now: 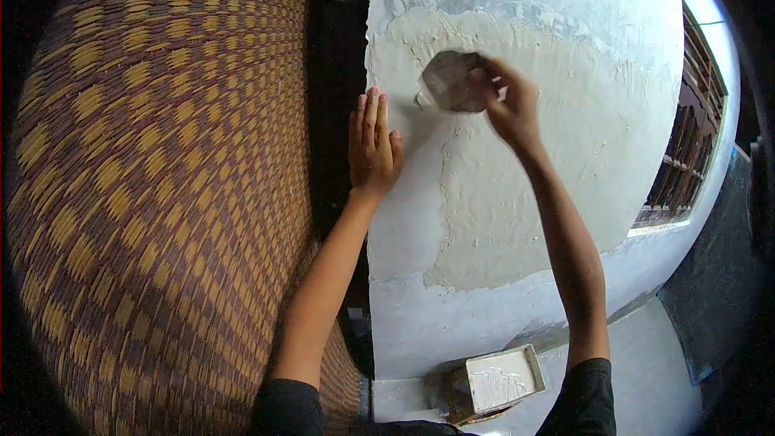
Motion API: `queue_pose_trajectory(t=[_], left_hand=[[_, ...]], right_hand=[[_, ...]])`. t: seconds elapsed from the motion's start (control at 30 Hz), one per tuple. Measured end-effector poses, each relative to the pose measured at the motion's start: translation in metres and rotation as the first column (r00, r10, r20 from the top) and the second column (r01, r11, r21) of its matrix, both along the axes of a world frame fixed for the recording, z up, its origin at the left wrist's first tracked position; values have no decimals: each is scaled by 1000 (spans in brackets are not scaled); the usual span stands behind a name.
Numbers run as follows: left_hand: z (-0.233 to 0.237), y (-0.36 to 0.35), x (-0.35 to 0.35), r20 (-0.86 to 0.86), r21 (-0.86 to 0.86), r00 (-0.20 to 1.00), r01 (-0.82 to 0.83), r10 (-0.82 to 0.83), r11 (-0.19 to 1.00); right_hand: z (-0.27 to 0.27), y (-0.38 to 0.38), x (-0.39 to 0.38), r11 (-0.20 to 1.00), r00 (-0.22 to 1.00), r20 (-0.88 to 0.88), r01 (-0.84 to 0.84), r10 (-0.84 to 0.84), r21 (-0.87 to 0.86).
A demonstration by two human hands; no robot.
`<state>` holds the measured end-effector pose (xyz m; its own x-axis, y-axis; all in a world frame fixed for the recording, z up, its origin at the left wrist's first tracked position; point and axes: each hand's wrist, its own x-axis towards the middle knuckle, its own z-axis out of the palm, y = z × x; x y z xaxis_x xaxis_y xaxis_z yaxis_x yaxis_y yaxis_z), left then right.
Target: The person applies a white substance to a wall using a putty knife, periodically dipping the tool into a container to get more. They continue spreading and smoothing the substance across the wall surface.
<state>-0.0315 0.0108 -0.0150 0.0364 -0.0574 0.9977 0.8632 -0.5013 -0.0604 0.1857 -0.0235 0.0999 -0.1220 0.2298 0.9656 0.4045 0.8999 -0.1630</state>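
Observation:
My right hand (510, 101) grips a flat, dark grey putty scraper (454, 81), its outline slightly blurred, against the upper part of the wall. A dab of pale putty (423, 97) shows at the scraper's left edge. Around it spreads a broad cream-coloured patch of wet putty (517, 202) with ridges and small lumps. My left hand (374, 145) lies flat at the wall's left edge, fingers stretched upward and holding nothing. Whether the palm presses on the wall is hidden.
Below, a box-shaped container (504, 378) of white putty stands on the grey floor (638, 355). A woven brown and yellow mat (178, 194) fills the left side, beyond a dark gap. At the right is a barred window (686, 137) in the wall (404, 315).

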Motion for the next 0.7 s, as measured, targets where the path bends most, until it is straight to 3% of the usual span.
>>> queue_pose_trajectory(t=[0.07,0.1,0.17,0.2,0.27,0.33,0.37,0.4,0.47,0.5,0.53,0.6,0.63,0.7], left_hand=[[-2,1,-1,-5,-13,1000,-7,7,1000],[-1,0,-2,-19,-14,1000,11,-11,1000],[0,-2,-2,-35,-15,998,47,-47,999],[1,-2,-2,-34,-12,998,47,-48,999],[2,-2,-2,-16,29,1000,9,-9,1000],[2,-1,-2,-16,39,1000,20,-19,999],[2,-1,-2,-18,48,999,34,-33,998],[2,-1,-2,-19,48,999,34,-33,998],[3,-2,-1,-9,46,999,38,-38,998],[2,-3,-1,-9,42,999,39,-38,998],[2,-3,-2,-14,32,1000,18,-18,999],[2,-3,-3,-19,21,1000,-4,4,1000],[2,-3,-3,-20,29,1000,15,-14,999],[3,-3,-3,-22,40,999,32,-31,999]], right_hand=[[-13,7,-8,976,962,197,163,-189,143],[-13,15,-6,975,962,194,167,-193,144],[-5,32,4,985,991,38,127,-132,119],[4,25,6,996,984,-156,92,-88,14],[22,27,27,993,926,-376,69,-28,98],[31,25,46,957,868,-488,211,-89,201],[31,25,51,977,860,-505,159,-66,143],[27,19,46,977,860,-506,158,-66,142],[11,-1,24,999,950,-312,39,-28,29],[-2,3,10,996,974,-223,-36,53,79],[-12,1,0,999,993,-112,-32,33,15],[-21,-4,-11,995,995,53,81,-84,61],[-19,1,-7,992,993,42,108,-111,67],[-7,19,12,1000,982,-188,10,-4,29]])
